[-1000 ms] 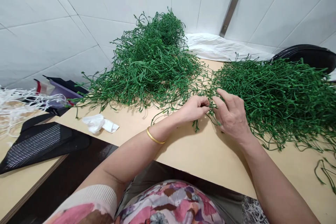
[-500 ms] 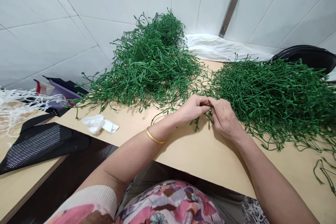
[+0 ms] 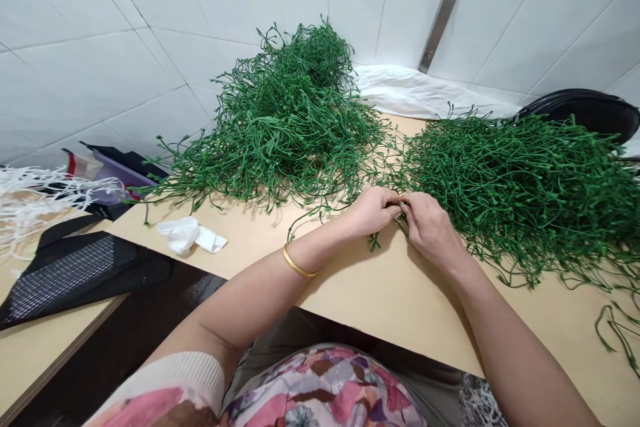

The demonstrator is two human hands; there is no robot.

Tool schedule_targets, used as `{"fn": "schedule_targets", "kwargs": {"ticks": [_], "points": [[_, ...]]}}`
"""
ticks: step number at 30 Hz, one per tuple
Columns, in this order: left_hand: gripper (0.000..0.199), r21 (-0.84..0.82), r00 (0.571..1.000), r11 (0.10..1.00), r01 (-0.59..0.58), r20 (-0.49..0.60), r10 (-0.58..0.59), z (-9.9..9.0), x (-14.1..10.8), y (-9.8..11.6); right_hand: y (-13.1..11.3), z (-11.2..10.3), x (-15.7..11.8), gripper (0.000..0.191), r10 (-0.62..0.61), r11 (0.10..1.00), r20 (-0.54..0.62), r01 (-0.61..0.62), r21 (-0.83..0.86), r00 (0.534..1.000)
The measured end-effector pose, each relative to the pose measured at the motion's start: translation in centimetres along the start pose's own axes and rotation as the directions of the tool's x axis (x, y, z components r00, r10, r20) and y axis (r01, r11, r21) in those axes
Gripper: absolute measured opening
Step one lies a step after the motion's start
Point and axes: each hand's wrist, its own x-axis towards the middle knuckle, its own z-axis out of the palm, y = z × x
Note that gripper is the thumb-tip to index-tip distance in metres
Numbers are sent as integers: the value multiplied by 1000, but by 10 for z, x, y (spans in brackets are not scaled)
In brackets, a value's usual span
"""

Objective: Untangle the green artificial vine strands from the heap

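Through the head camera I am watching two bare hands working close together over a light wooden tabletop [image 3: 425,307]; the left hand [image 3: 373,211] and the right hand [image 3: 433,233] are pressing together at the fingertips, pinching what looks like a thin green stem [image 3: 403,220] between them, though I cannot tell how many stems are caught there; a large heap of artificial green stems [image 3: 285,123] is sitting just ahead of the left hand, and a second heap [image 3: 520,193] is spreading beside and ahead of the right hand, its strands nearly touching those fingers; a few stray sprigs [image 3: 374,241] are hanging just below the grip; a gold bangle [image 3: 299,264] is circling the left wrist; a crumpled white tissue [image 3: 187,235] is lying on the table well left of the grip, while a loose green strand [image 3: 615,333] is lying well to the right; beyond the heaps, a white plastic sheet [image 3: 420,92] and a black rounded object [image 3: 585,113] are resting against the white tiled wall [image 3: 125,33], which a metal strip [image 3: 443,17] is crossing; far left of the grip, white fibres [image 3: 35,203] and a black mesh item [image 3: 65,277] are lying on a lower-left stretch of tabletop.
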Motion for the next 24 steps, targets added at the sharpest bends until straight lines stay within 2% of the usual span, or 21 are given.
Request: {"fn": "schedule_targets", "kwargs": {"ticks": [3,5,8,10,12,14,16,19,24], "points": [[22,12,999,999,-32,26,32,-1,0,1,-4,-5,1,20,97,991,10,-97,93,995],[22,-5,995,997,-71,67,71,-3,0,3,-4,-10,1,22,209,944,63,-218,246,976],[19,-35,990,994,-100,97,103,-7,-1,6,2,-17,1,24,343,742,165,-375,555,925],[17,-38,994,997,-72,79,75,-8,-1,6,6,-21,1,25,398,631,156,-394,669,904],[18,-27,999,999,-26,44,27,-8,0,5,8,-24,1,25,447,658,79,-387,646,891],[19,-26,1000,1000,3,10,-2,-7,1,2,6,-24,0,22,441,766,-9,-372,524,897],[21,-43,1000,999,13,-21,-14,-6,1,-2,1,-21,-1,17,376,859,-56,-326,395,925],[23,-66,998,998,17,-62,-21,-5,2,-6,-5,-14,-1,18,257,913,-43,-228,338,965],[21,-137,998,990,18,-63,-27,-3,3,-9,-8,-5,-1,29,146,889,59,-157,429,988]]}}
